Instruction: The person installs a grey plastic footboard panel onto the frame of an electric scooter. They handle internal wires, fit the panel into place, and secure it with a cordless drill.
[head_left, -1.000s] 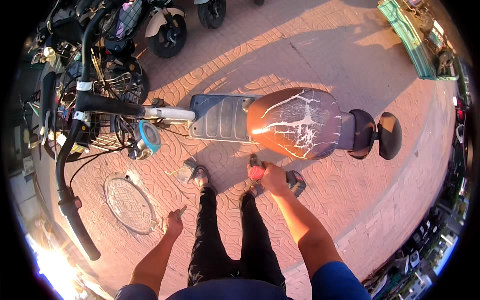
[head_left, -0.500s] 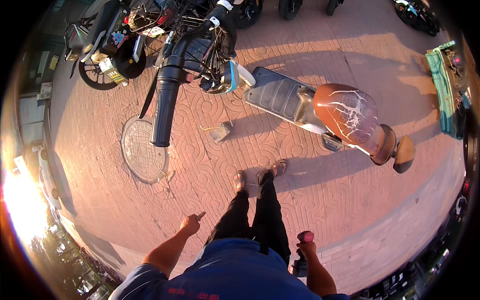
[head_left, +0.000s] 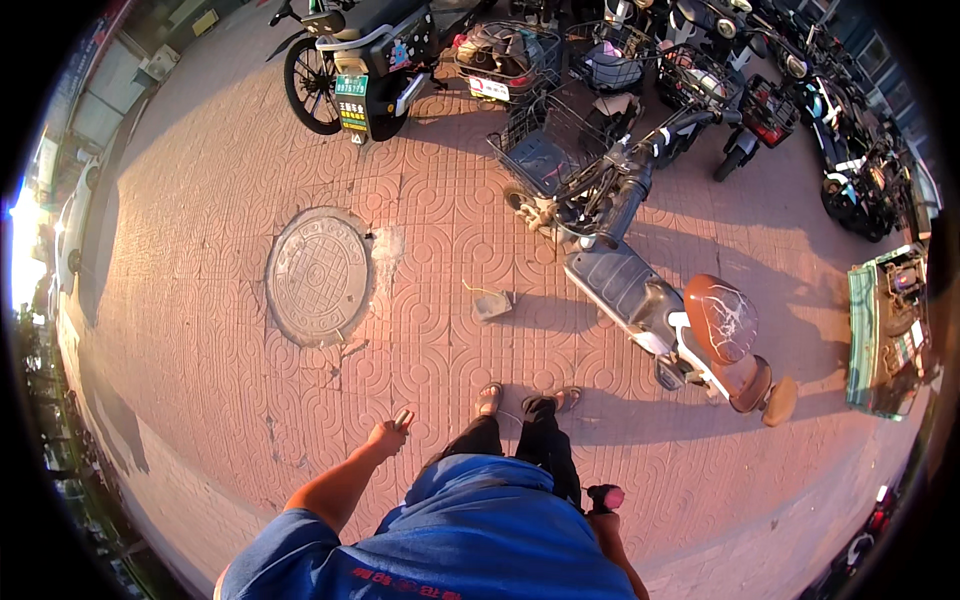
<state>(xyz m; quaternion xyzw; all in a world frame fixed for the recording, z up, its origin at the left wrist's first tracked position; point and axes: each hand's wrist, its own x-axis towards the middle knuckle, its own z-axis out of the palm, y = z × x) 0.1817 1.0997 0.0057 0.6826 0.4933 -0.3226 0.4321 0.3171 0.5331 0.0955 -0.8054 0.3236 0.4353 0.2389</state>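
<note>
**Both hands loaded, scooter off to the far right**

Head view: we stand on a patterned brick pavement, looking down past our blue shirt and dark trousers to 2 sandalled feet. Our left hand is out to the left at hip level, fingers curled around a small slim object that pokes out far of the knuckles; it is too small for us to tell what it is. Our right hand hangs close against the right hip, closed around a red-and-black handle, only the top of which shows.

The grey scooter with the cracked brown seat lies far and to the right of us, its long axis running from far-left at the handlebars to near-right at the tail. The right hand is the nearer of the 2 to the seat end; the left hand is well apart from it. A small flat piece lies on the bricks just left of the scooter's footboard.

On the far left, a round manhole cover sits in the paving. A parked black scooter at the far edge carries a green rectangular plate at its rear, and a white rectangular plate hangs on the next machine. At the right rim lies a green open box of mixed items.
</note>
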